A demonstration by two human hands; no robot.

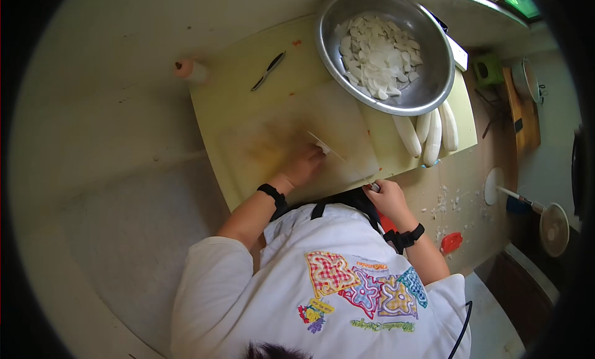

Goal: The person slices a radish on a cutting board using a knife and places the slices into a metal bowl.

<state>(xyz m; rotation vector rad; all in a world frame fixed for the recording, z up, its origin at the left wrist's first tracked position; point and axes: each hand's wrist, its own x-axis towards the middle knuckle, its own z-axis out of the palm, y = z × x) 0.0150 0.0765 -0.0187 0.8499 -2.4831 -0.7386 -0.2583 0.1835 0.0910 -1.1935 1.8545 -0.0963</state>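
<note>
My left hand (305, 165) is on the stained cutting board (273, 129), its fingers closed on a small white vegetable piece (323, 147). A thin knife blade (327, 146) lies beside that piece, seen nearly edge-on. Near the board's lower right corner, my right hand (387, 199) is wrapped round the knife's handle (374, 187). A large metal bowl (434, 89) at the table's far right holds many white slices (379, 55). Several peeled white vegetables (433, 136) lie just below the bowl.
A peeler-like tool (268, 71) lies on the yellow table (238, 58). A pink-capped bottle (193, 70) stands at the table's left edge. White scraps and a red object (451, 242) are on the floor, near a fan (553, 229). A green stool (488, 69) stands farther back.
</note>
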